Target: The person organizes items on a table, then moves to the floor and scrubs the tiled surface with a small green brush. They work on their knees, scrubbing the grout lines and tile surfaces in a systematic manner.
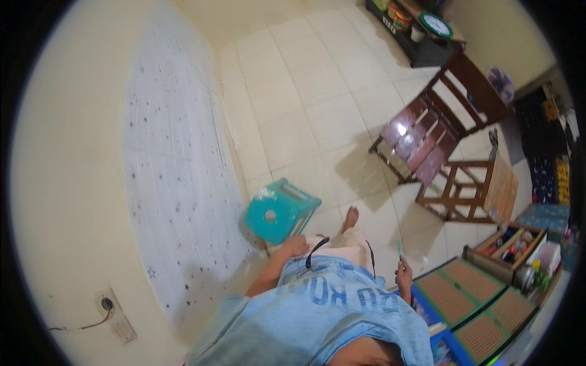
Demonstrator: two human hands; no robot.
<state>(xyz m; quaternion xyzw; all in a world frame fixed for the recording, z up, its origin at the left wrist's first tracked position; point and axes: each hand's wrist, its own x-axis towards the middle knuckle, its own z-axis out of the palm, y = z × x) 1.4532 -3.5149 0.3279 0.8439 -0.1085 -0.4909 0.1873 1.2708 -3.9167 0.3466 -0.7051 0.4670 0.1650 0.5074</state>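
Observation:
My left hand (296, 246) rests at the side of the light pink shorts (336, 244), just below a teal plastic stool (258, 215); its fingers are bent and partly hidden, so a hold on anything is unclear. The stool stands by the wall, its top with a round hole and whitish marks. On the other side of my body, my right hand (403, 274) grips a thin green stick-like object (399, 248), which points away from me over the floor. A black cord hangs from the waist of the shorts. One bare foot (351, 217) shows on the tiles.
A dark wooden chair (423, 137) and a wooden stool (490, 187) stand at right. Nearer are a wooden organizer (515, 247) with small items and a green-framed woven panel (458, 288). Star-patterned sheeting (178, 160) covers the left wall, above a plugged socket (107, 302).

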